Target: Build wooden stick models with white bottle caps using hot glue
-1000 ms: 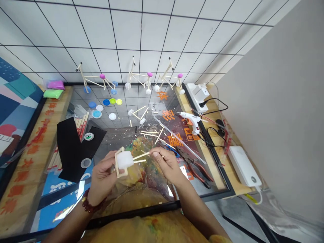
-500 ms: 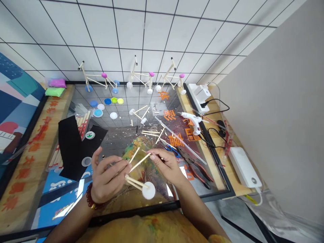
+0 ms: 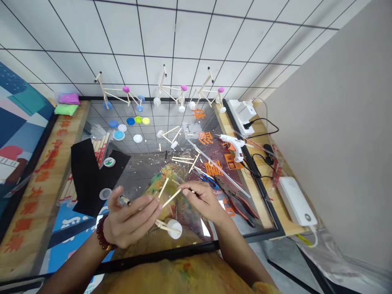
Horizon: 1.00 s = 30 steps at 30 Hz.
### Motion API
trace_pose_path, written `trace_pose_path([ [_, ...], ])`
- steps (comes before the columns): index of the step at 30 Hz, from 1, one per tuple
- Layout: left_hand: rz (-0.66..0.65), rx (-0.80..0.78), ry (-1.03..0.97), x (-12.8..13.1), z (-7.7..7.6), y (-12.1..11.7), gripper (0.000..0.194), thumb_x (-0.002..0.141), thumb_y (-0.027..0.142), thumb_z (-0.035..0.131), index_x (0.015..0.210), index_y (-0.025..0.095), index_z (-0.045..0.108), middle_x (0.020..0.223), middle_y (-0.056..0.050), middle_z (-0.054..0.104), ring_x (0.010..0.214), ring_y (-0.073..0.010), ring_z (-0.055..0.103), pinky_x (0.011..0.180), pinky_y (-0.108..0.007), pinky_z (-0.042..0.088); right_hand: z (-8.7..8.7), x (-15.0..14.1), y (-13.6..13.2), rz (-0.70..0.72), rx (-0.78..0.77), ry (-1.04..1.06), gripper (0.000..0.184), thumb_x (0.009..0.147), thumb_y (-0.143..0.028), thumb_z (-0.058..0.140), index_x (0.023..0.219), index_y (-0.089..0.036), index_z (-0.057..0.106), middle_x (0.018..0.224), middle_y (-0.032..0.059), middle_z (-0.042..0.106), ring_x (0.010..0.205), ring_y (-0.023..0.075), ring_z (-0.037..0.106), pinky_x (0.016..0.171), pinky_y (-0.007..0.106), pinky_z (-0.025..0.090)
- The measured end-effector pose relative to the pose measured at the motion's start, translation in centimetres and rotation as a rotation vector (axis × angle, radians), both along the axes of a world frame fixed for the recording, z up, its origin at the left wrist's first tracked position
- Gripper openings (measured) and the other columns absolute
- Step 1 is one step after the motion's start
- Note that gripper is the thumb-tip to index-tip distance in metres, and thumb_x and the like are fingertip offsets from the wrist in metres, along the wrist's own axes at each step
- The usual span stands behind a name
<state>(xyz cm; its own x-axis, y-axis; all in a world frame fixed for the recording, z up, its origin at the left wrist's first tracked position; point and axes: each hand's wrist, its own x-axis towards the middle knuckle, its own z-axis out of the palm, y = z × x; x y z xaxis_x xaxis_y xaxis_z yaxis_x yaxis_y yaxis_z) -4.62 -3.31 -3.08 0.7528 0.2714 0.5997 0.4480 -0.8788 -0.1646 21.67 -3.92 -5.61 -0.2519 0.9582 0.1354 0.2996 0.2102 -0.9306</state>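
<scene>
The glass tabletop (image 3: pixel 137 179) spreads beneath the fingers of both hands. Beyond the fingertips, at its far edge, stand three stick models (image 3: pixel 114 89) with pink seats. The black sheets (image 3: pixel 84 175) lie left of the left fingers, and the white box (image 3: pixel 295 202) well to the right of the right ones. The left hand (image 3: pixel 131 222) has its long fingers laid together over the stick frame (image 3: pixel 171 198), gripping it; two sticks jut past their tips, and a white disc (image 3: pixel 174 229) shows just below them. The right hand (image 3: pixel 205 200) pinches the end of one jutting stick between thumb and forefinger. Right of those fingers lie the pliers (image 3: pixel 240 204); farther out is the glue gun (image 3: pixel 233 145). The blue-handled scissors (image 3: pixel 210 179) rest just beyond the right knuckles.
</scene>
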Motion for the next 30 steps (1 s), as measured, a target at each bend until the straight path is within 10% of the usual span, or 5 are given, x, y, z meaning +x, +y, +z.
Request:
trace_pose_path([
  [9, 0.013, -0.271, 0.039, -2.9, -4.8, -0.8, 0.035, 0.092, 0.022, 0.061, 0.118, 0.046, 0.067, 0.105, 0.008, 0.076, 0.109, -0.0129, 0.069, 0.123, -0.039, 0.031, -0.9, -0.5, 0.1, 0.005, -0.186, 0.067, 0.017, 0.083, -0.021, 0.058, 0.069, -0.016, 0.066, 0.058, -0.0034, 0.053, 0.053, 0.0078, 0.042, 0.052, 0.02, 0.033],
  [17, 0.025, -0.111, -0.117, -0.7, -1.2, 0.6, 0.033, 0.084, 0.007, 0.065, 0.1, 0.034, 0.074, 0.096, 0.007, 0.078, 0.104, -0.016, 0.068, 0.127, -0.053, 0.002, -0.4, 0.9, 0.6, -0.117, -0.115, -0.038, 0.025, 0.095, -0.029, 0.052, 0.085, -0.018, 0.072, 0.078, 0.0025, 0.072, 0.07, 0.0138, 0.064, 0.067, 0.024, 0.047],
  [24, 0.405, -0.999, -0.616, 0.8, -0.7, 2.8, 0.013, 0.086, 0.031, 0.067, 0.087, 0.022, 0.077, 0.092, -0.004, 0.076, 0.093, -0.0235, 0.068, 0.096, -0.045, 0.051, -1.5, 2.6, 0.6, -0.066, -0.194, -0.15, 0.03, 0.079, -0.042, 0.079, 0.101, -0.022, 0.078, 0.094, 0.0043, 0.08, 0.079, 0.0205, 0.073, 0.073, 0.03, 0.055],
  [30, 0.462, -1.498, -0.76, 1.5, -1.9, 4.0, 0.032, 0.087, 0.049, 0.066, 0.083, 0.018, 0.074, 0.085, -0.004, 0.073, 0.085, -0.0198, 0.066, 0.078, -0.032, 0.053, -3.0, 0.2, 1.0, -0.122, 0.03, -0.518, 0.017, 0.089, -0.029, 0.068, 0.103, -0.024, 0.076, 0.09, 0.0061, 0.075, 0.069, 0.0172, 0.068, 0.064, 0.027, 0.049],
])
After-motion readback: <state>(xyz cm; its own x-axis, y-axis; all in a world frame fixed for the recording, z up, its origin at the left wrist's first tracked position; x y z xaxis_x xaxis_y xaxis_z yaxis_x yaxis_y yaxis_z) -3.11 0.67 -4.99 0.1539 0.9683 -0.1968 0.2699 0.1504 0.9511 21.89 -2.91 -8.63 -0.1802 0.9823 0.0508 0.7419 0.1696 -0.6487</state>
